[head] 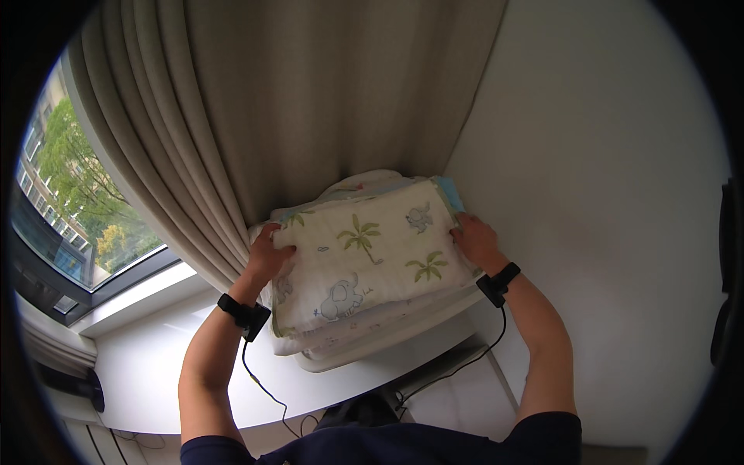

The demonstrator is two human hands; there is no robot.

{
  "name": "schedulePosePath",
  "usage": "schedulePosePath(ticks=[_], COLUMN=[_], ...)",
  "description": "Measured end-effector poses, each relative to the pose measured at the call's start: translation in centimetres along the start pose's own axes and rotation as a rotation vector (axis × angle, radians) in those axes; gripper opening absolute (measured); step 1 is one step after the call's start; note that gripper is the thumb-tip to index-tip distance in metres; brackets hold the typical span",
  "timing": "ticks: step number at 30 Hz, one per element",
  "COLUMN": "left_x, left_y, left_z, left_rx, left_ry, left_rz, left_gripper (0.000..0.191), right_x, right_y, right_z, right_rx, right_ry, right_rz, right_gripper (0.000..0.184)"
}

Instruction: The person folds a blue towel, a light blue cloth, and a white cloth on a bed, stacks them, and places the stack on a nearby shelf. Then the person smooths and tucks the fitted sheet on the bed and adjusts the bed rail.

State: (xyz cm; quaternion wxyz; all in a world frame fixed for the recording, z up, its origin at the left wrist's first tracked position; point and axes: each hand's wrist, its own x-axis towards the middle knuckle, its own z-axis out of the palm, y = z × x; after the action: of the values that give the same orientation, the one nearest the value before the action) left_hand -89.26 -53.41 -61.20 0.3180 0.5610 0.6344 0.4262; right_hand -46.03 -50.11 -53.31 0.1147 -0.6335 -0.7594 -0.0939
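Note:
Before me lies a folded muslin blanket, cream with green palm trees and grey-blue elephants and a green edging. It tops a stack of folded cloths with small prints. My left hand grips the blanket's left side, thumb on top. On the opposite side, my right hand takes hold of the upper right edge, beside a strip of blue cloth. Some fingers of both hands are hidden by the fabric. Under the stack shows the rim of a pale plastic bin.
The bin stands on a white window ledge, against a long beige curtain. A white wall rises at the right, a window at the left. Black wrist devices trail cables towards my body.

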Motion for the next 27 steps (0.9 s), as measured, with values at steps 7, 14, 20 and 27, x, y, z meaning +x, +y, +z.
schedulePosePath(ticks=[7, 14, 20, 27], left_x=[0.5, -5.1, -5.1, -4.0], left_y=[-2.7, 3.0, 6.0, 3.5], left_z=[-0.4, 1.6, 4.2, 6.2], left_rx=[-0.2, 0.54, 0.775, 0.713], left_ry=[0.269, 0.174, -0.278, -0.393], left_rz=[0.112, 0.412, 0.197, 0.15], left_gripper=[0.041, 0.088, 0.129, 0.131], right_x=[1.2, 0.6, 1.0, 0.6], right_y=[1.7, 0.0, -1.9, -1.0], right_z=[0.3, -0.9, 1.5, 5.6], right_rx=[0.018, 0.07, -0.112, -0.006], right_ry=[0.221, 0.267, -0.064, -0.289], right_rz=[-0.115, -0.204, -0.349, -0.229], right_gripper=[0.023, 0.043, 0.067, 0.074])
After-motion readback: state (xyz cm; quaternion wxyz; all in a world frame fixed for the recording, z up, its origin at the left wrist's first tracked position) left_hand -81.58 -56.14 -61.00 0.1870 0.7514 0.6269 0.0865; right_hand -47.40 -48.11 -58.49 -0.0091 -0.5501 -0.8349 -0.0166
